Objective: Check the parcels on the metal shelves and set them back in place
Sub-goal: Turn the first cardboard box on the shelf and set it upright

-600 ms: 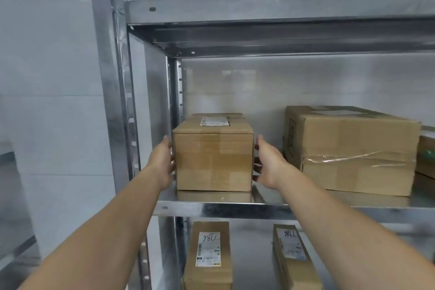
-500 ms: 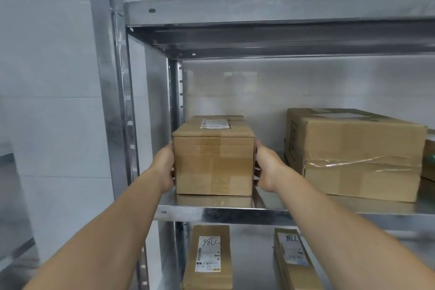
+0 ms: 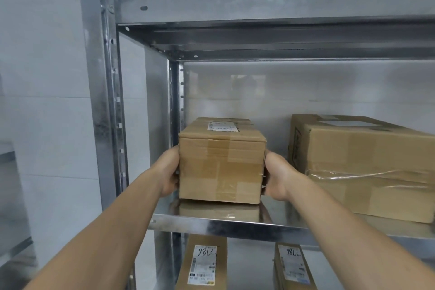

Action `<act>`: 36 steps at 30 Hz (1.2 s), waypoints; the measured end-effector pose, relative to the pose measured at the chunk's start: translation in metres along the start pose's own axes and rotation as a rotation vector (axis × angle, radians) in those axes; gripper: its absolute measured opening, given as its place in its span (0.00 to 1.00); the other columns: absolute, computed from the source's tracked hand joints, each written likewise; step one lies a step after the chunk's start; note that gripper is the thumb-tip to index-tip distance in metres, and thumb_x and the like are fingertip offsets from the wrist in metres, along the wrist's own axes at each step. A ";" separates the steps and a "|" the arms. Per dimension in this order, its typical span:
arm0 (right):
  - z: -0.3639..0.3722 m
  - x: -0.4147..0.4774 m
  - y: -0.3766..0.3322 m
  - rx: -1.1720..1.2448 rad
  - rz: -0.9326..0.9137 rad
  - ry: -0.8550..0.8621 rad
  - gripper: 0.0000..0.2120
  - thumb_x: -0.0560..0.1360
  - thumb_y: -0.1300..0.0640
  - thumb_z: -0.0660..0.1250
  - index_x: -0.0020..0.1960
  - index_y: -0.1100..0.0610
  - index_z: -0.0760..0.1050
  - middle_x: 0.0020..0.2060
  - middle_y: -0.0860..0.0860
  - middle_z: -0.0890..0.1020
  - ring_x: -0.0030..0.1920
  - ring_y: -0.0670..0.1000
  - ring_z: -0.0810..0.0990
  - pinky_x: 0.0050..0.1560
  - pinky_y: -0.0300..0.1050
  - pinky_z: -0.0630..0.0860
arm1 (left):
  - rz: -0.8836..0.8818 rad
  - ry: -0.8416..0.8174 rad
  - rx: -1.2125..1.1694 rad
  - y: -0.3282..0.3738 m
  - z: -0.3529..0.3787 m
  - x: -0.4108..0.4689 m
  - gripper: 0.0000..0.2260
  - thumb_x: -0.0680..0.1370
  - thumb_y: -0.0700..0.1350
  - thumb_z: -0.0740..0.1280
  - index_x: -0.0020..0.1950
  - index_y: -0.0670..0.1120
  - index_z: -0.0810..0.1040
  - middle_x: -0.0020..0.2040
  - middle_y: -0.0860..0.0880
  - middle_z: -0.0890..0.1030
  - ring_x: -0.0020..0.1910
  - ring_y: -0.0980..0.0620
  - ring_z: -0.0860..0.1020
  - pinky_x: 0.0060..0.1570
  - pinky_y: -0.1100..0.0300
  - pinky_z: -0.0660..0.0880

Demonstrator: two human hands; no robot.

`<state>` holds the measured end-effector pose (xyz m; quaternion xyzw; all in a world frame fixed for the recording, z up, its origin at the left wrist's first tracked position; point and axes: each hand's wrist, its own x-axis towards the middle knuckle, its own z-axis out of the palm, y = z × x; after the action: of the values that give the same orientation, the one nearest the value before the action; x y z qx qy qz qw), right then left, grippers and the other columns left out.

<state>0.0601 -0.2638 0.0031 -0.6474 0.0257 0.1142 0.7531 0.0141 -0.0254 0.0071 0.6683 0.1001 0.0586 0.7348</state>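
The small brown cardboard parcel [image 3: 221, 167] stands at the left end of the middle galvanised metal shelf [image 3: 211, 225], near its front lip and just beside the rear corner post. Its long axis runs front to back, into the shelving. A short end sealed with clear tape faces the camera, and a white shipping label lies on the top face toward the rear. The left hand [image 3: 168, 172] grasps the parcel's left side and the right hand [image 3: 276, 176] grasps its right side, so the parcel is clamped between the two palms. Most of the fingers are hidden behind the side faces, so it cannot be determined how far they wrap. The parcel's lower edge meets its own reflection in the shelf, and it cannot be told whether it rests there or is raised slightly. A large brown cardboard carton [image 3: 367, 167] bound with clear film sits apart to the right, cut off by the frame edge. On the level below, two narrow brown boxes [image 3: 203, 263] [image 3: 292, 266] carry white labels with handwritten marks. Their lower parts are cut off and their printed text is illegible. The upper metal shelf [image 3: 259, 9] spans overhead.
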 end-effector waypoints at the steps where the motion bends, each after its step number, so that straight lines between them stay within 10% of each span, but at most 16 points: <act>1: 0.000 -0.001 0.000 0.000 0.000 -0.005 0.16 0.83 0.42 0.61 0.60 0.50 0.81 0.57 0.57 0.85 0.60 0.60 0.82 0.57 0.57 0.81 | 0.000 0.001 0.004 -0.001 0.001 0.000 0.10 0.83 0.53 0.62 0.50 0.50 0.80 0.40 0.48 0.82 0.38 0.49 0.80 0.32 0.59 0.73; 17: -0.014 -0.010 -0.023 -0.034 -0.197 -0.083 0.21 0.84 0.51 0.56 0.34 0.49 0.77 0.28 0.47 0.68 0.35 0.50 0.67 0.40 0.48 0.62 | 0.202 -0.022 -0.157 0.015 -0.014 -0.011 0.11 0.84 0.46 0.60 0.58 0.46 0.81 0.42 0.48 0.81 0.40 0.50 0.78 0.41 0.56 0.70; 21: -0.015 -0.010 -0.026 -0.010 -0.215 -0.074 0.28 0.85 0.48 0.57 0.26 0.51 0.75 0.27 0.46 0.77 0.37 0.50 0.75 0.40 0.48 0.70 | 0.188 -0.053 -0.165 0.020 -0.011 -0.012 0.21 0.85 0.53 0.60 0.72 0.41 0.74 0.59 0.41 0.84 0.61 0.40 0.82 0.62 0.49 0.78; 27: -0.009 -0.020 -0.033 0.009 -0.305 -0.085 0.21 0.83 0.38 0.58 0.62 0.50 0.80 0.54 0.56 0.87 0.58 0.59 0.85 0.64 0.61 0.79 | 0.268 -0.085 -0.177 0.025 0.004 -0.014 0.24 0.86 0.59 0.55 0.72 0.44 0.74 0.40 0.51 0.85 0.38 0.54 0.83 0.45 0.58 0.79; 30: -0.009 -0.021 -0.033 -0.004 -0.332 -0.119 0.20 0.83 0.37 0.58 0.64 0.47 0.79 0.54 0.55 0.87 0.58 0.58 0.85 0.62 0.61 0.79 | 0.292 -0.118 -0.135 0.026 0.009 -0.021 0.22 0.85 0.61 0.56 0.67 0.50 0.81 0.57 0.46 0.86 0.56 0.47 0.84 0.64 0.47 0.77; 36: -0.012 -0.015 -0.026 -0.037 -0.336 -0.120 0.15 0.85 0.47 0.57 0.69 0.41 0.73 0.50 0.48 0.83 0.62 0.54 0.77 0.71 0.64 0.67 | 0.335 -0.087 -0.155 0.022 0.010 -0.030 0.18 0.85 0.55 0.59 0.63 0.49 0.83 0.57 0.45 0.86 0.56 0.44 0.85 0.61 0.44 0.78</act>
<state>0.0525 -0.2814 0.0286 -0.6482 -0.1301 0.0259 0.7498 -0.0115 -0.0391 0.0323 0.6190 -0.0495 0.1587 0.7676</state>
